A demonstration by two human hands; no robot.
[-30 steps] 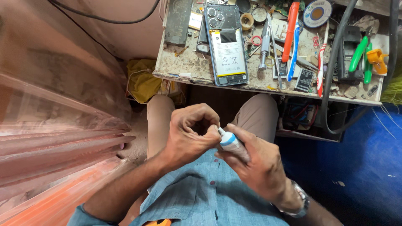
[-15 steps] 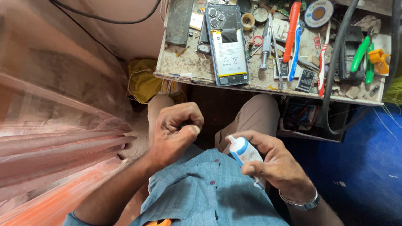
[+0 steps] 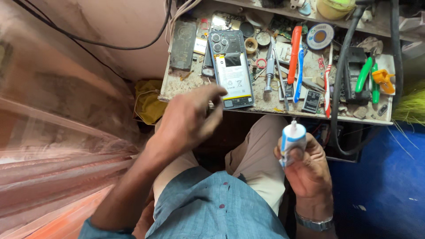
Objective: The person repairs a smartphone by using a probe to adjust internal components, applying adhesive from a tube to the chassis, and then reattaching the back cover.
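Observation:
My right hand (image 3: pixel 307 170) grips a small white and blue glue tube (image 3: pixel 291 139) upright, nozzle pointing up, over my right knee. My left hand (image 3: pixel 188 119) is raised over my left knee with its fingers loosely spread, reaching toward the front edge of the workbench (image 3: pixel 177 90); whether it pinches a small cap is hidden. Just beyond its fingertips lies an opened phone (image 3: pixel 231 68) with its back cover off, battery showing.
The cluttered bench carries a metal screwdriver (image 3: pixel 269 71), red and blue toothbrushes (image 3: pixel 295 59), green and orange tools (image 3: pixel 374 77), a solder reel (image 3: pixel 319 36) and small parts. A thick black cable (image 3: pixel 338 88) hangs over its right side. Yellow cloth (image 3: pixel 148 102) sits below left.
My hands have separated: the left hand left the tube's tip and rose toward the bench near the phone, fingers opening. The right hand carried the tube outward to the right and turned it upright.

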